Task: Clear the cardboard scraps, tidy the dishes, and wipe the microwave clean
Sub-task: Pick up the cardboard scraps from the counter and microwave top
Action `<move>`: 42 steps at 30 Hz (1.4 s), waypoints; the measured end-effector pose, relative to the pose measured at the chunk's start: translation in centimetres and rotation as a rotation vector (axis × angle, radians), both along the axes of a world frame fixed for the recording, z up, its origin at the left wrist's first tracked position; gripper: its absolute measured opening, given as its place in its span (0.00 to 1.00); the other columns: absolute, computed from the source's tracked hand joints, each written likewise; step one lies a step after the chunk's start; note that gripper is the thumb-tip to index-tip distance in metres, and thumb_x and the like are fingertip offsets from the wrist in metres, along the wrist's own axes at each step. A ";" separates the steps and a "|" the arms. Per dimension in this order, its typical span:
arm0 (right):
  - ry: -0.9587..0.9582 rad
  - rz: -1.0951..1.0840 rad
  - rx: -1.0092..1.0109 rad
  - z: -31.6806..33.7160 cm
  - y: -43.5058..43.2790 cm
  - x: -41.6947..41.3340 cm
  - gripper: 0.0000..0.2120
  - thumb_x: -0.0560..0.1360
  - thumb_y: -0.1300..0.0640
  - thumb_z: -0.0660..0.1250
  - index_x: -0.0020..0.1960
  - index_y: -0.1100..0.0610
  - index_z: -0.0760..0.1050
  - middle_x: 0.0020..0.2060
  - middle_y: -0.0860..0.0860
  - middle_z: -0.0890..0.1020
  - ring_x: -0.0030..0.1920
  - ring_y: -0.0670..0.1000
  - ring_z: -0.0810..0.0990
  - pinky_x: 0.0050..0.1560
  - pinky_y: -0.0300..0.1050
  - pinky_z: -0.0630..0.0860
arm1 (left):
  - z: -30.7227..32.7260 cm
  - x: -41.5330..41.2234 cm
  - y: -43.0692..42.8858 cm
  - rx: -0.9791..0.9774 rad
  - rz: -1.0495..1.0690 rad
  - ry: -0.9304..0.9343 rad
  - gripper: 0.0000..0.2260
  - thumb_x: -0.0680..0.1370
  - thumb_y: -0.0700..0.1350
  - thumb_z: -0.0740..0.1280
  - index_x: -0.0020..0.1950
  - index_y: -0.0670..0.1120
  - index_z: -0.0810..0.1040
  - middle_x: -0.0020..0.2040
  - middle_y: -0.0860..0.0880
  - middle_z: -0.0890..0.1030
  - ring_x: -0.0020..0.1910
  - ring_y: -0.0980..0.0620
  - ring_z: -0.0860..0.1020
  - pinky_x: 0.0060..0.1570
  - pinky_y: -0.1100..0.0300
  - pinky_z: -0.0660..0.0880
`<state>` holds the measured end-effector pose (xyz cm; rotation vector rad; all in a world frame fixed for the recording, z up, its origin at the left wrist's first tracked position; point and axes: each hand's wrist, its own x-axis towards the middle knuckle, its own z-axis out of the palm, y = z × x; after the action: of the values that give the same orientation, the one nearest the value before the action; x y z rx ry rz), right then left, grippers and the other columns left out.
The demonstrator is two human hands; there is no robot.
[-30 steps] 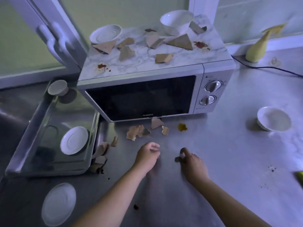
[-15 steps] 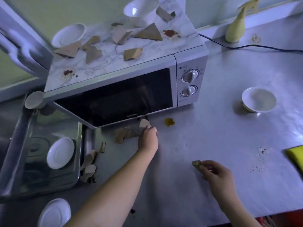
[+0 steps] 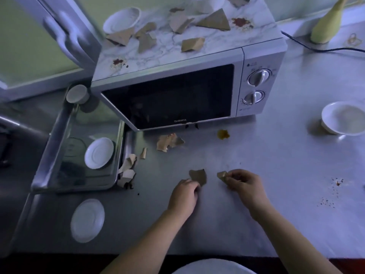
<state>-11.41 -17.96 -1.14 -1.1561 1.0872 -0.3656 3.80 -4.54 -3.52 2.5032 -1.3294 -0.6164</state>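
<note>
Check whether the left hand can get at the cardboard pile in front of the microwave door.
Probably yes. Bare counter lies between the left hand and the cardboard pile, which sits clear of the microwave door. But that hand pinches a scrap, so grabbing more may be awkward.

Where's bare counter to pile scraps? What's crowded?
Free: counter between right hand, orange stain and white bowl; also between left hand and saucer. Crowded: microwave top, and torn cardboard along the metal tray. Both hands pinch cardboard scraps.
</note>
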 end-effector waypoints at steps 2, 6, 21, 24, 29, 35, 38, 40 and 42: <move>0.028 0.051 -0.025 -0.1 0.5 0.6 0.04 0.72 0.63 0.77 0.41 0.62 0.83 0.32 0.53 0.82 0.32 0.47 0.78 0.38 0.44 0.75 | 0.1 -0.3 1.0 -0.041 0.047 0.050 0.07 0.76 0.37 0.67 0.51 0.45 0.82 0.53 0.48 0.81 0.53 0.48 0.77 0.51 0.61 0.71; 0.173 0.256 -0.203 -0.4 0.4 2.4 0.05 0.71 0.61 0.77 0.37 0.57 0.84 0.35 0.54 0.84 0.35 0.49 0.79 0.39 0.47 0.74 | 0.4 -0.2 2.4 -0.175 0.248 0.111 0.07 0.75 0.38 0.71 0.53 0.45 0.80 0.53 0.49 0.77 0.53 0.51 0.76 0.53 0.64 0.71; 0.673 1.042 -0.929 -2.0 0.7 10.4 0.19 0.82 0.42 0.58 0.50 0.54 0.80 0.55 0.52 0.78 0.61 0.55 0.69 0.60 0.52 0.64 | -0.1 1.3 2.9 0.031 0.415 0.214 0.07 0.75 0.41 0.73 0.51 0.46 0.78 0.52 0.47 0.77 0.51 0.49 0.77 0.52 0.58 0.76; 0.648 0.982 -0.915 -2.3 1.1 10.2 0.12 0.81 0.46 0.59 0.53 0.52 0.75 0.48 0.52 0.81 0.59 0.56 0.71 0.56 0.51 0.63 | 0.3 1.6 2.9 0.073 0.429 0.230 0.09 0.74 0.40 0.74 0.46 0.49 0.74 0.51 0.48 0.77 0.50 0.49 0.77 0.50 0.57 0.76; 0.654 1.009 -0.972 -2.5 1.5 10.4 0.14 0.77 0.49 0.65 0.62 0.44 0.71 0.57 0.51 0.76 0.61 0.57 0.69 0.57 0.52 0.63 | 0.4 1.9 3.6 0.038 0.466 0.338 0.07 0.75 0.42 0.72 0.41 0.48 0.74 0.44 0.50 0.80 0.46 0.50 0.78 0.42 0.61 0.73; 0.644 1.043 -0.954 -2.3 0.4 10.5 0.09 0.80 0.48 0.63 0.57 0.48 0.78 0.60 0.50 0.75 0.63 0.55 0.67 0.63 0.53 0.62 | 0.6 2.8 4.8 -0.047 0.554 0.493 0.09 0.75 0.43 0.73 0.40 0.52 0.76 0.40 0.55 0.79 0.42 0.58 0.77 0.39 0.66 0.70; 0.631 1.038 -0.934 -1.9 0.5 10.1 0.10 0.81 0.48 0.61 0.53 0.50 0.79 0.52 0.50 0.79 0.60 0.54 0.70 0.59 0.51 0.61 | 0.5 3.2 5.1 -0.061 0.578 0.451 0.07 0.76 0.44 0.73 0.41 0.52 0.77 0.42 0.56 0.80 0.43 0.57 0.78 0.39 0.66 0.71; 0.595 0.972 -0.874 -1.7 0.7 9.4 0.08 0.80 0.49 0.63 0.49 0.51 0.79 0.46 0.50 0.81 0.56 0.54 0.73 0.58 0.51 0.63 | 0.5 3.6 5.0 -0.074 0.602 0.377 0.05 0.76 0.45 0.72 0.44 0.52 0.77 0.45 0.55 0.80 0.44 0.58 0.77 0.39 0.65 0.71; 0.518 0.833 -0.740 -1.3 0.8 8.5 0.05 0.77 0.51 0.68 0.45 0.51 0.79 0.43 0.51 0.83 0.51 0.55 0.77 0.57 0.50 0.68 | 0.5 4.3 4.4 -0.097 0.628 0.307 0.04 0.76 0.46 0.71 0.49 0.50 0.78 0.48 0.52 0.81 0.45 0.54 0.78 0.40 0.61 0.73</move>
<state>-2.94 -17.16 -2.44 -2.3298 0.7984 0.2400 8.05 -0.13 -2.99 2.4222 -0.4146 -0.7173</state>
